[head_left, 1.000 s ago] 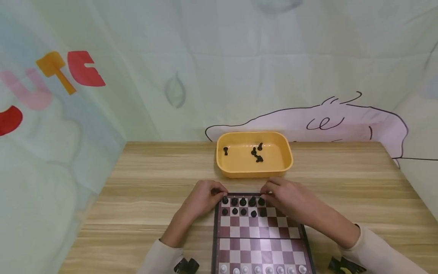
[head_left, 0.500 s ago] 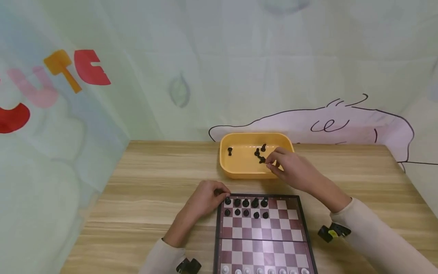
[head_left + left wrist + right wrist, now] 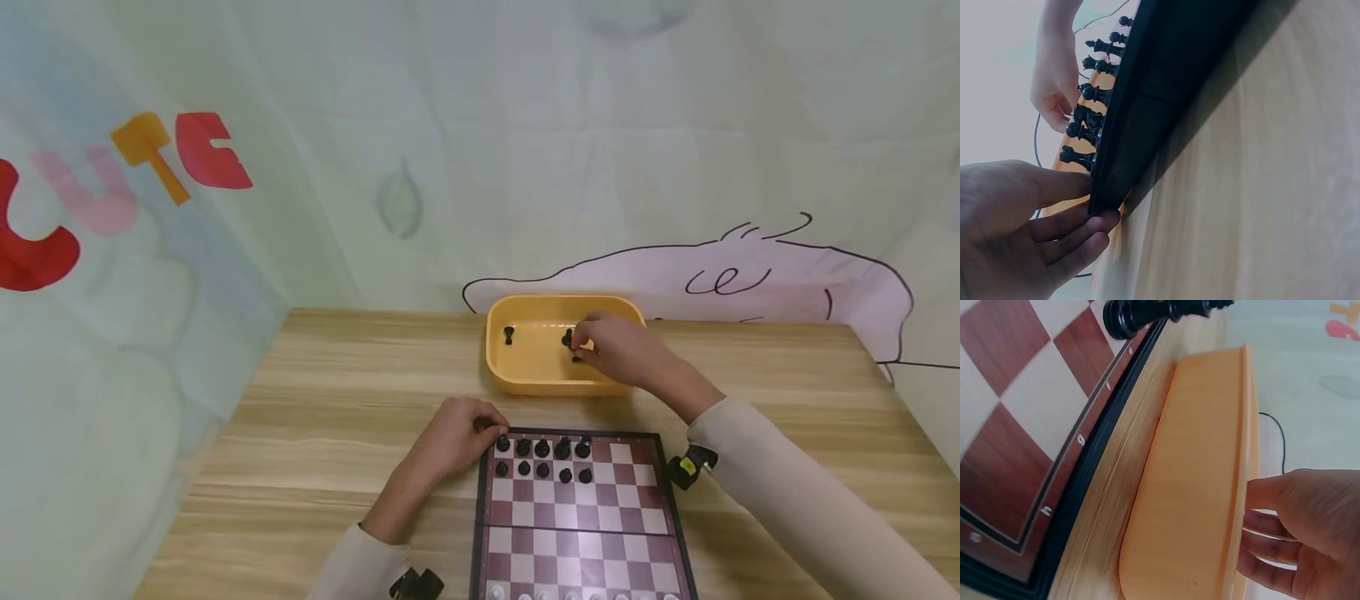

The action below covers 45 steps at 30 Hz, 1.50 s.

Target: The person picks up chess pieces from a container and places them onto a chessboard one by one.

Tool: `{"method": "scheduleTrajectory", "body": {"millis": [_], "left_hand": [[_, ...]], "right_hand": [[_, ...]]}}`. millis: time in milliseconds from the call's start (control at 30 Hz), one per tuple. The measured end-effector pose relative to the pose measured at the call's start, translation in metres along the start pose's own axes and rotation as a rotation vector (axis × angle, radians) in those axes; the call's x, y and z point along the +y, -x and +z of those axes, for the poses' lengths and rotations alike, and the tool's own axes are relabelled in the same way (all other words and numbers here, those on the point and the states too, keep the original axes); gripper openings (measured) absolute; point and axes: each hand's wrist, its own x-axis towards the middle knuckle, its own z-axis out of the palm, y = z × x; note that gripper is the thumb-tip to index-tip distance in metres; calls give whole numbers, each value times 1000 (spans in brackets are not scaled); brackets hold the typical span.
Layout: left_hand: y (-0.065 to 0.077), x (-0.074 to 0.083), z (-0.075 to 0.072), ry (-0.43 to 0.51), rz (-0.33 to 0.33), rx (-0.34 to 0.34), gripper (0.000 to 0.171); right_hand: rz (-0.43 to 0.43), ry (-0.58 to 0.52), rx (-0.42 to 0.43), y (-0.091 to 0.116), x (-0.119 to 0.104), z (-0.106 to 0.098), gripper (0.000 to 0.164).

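Observation:
My left hand (image 3: 459,437) grips the far left corner of the chessboard (image 3: 551,543). In the left wrist view, its thumb lies on top and its fingers underneath, beside a black rook (image 3: 1075,157). Two short rows of black chess pieces, including a black king (image 3: 562,448), stand at the board's far left. My right hand (image 3: 622,350) reaches into the yellow tray (image 3: 547,387), its fingers bent down at the black pieces there. The tray wall hides those fingertips in the right wrist view, so I cannot tell whether they pinch a piece.
A single black piece (image 3: 509,335) lies at the tray's left end. White pieces (image 3: 497,592) line the board's near side, partly cut off by the frame. Behind the wooden table (image 3: 360,367) hangs a printed cloth (image 3: 480,167).
My right hand has left the board's far edge, moved up to the tray and then further left over the black pieces. My left hand keeps its grip on the board corner.

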Motion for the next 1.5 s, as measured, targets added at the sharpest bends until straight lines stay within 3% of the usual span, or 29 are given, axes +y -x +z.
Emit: {"method": "scheduleTrajectory", "body": {"millis": [200, 500, 900, 1200, 1500], "left_hand": [[0, 1, 2, -2, -6, -3, 9], [-1, 3, 6, 5, 15, 4, 8], [-3, 4, 6, -2, 17, -3, 8], [-3, 4, 4, -22, 15, 2, 9], [1, 2, 3, -5, -2, 7, 9]], "right_hand": [[4, 63, -50, -8, 3, 9, 5], [19, 138, -78, -11, 5, 12, 17], [0, 180, -50, -9, 10, 16, 15], [41, 125, -59, -6, 15, 12, 4], [54, 94, -32, 0, 19, 3, 4]]}}
